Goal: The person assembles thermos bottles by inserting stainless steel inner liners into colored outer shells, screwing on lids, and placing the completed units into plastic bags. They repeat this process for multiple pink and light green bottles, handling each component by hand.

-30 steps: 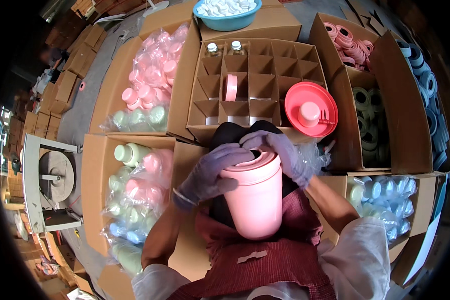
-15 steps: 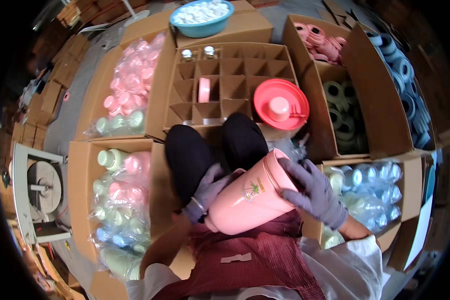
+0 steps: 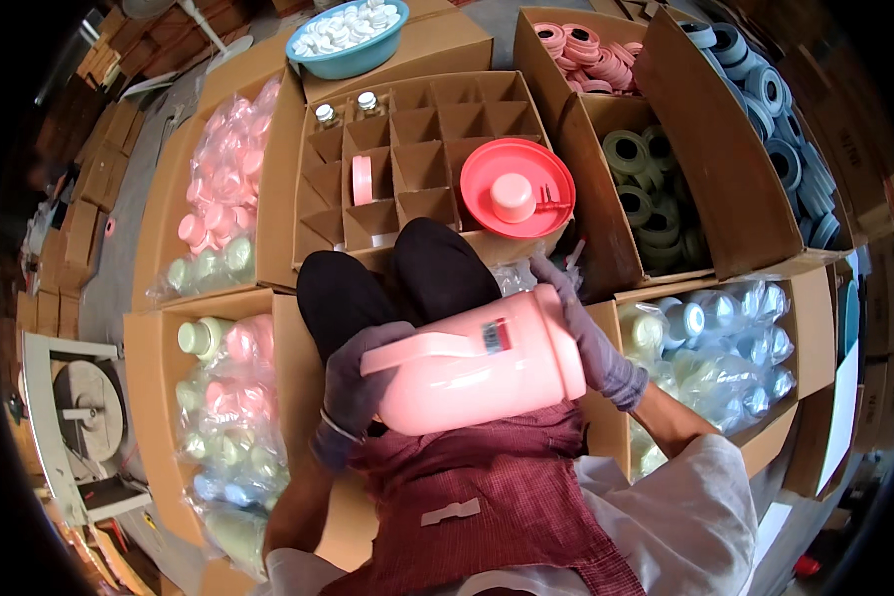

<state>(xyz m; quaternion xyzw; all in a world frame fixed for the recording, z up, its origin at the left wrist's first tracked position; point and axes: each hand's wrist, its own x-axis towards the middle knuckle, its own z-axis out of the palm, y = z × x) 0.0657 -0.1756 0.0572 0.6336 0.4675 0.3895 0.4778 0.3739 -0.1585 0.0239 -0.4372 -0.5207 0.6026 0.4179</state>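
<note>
A pink thermos jug [image 3: 467,382] lies sideways across my lap, its handle and a small dark printed label turned upward. My left hand [image 3: 360,377], in a grey glove, is closed around its narrower end beside the handle. Against the wide rimmed end rests my right hand [image 3: 598,350], also gloved, with its fingers along the rim and partly hidden behind it. Just beyond my knees, a red basin [image 3: 475,177] holds a pink cup-shaped cap [image 3: 513,198] and a small red tool [image 3: 549,206].
Ahead stands a divided carton [image 3: 407,214] with a pink ring [image 3: 362,180] and two silvery-topped bottles. A blue basin [image 3: 353,62] of white pieces sits behind it. Cartons at left hold bagged pink and green parts [image 3: 226,189]; those at right hold rings [image 3: 656,189] and bagged blue parts [image 3: 730,348].
The jug has been rolled in my hands: its flower picture has turned out of sight, and the handle and label now show. My right hand has shifted along the wide rim.
</note>
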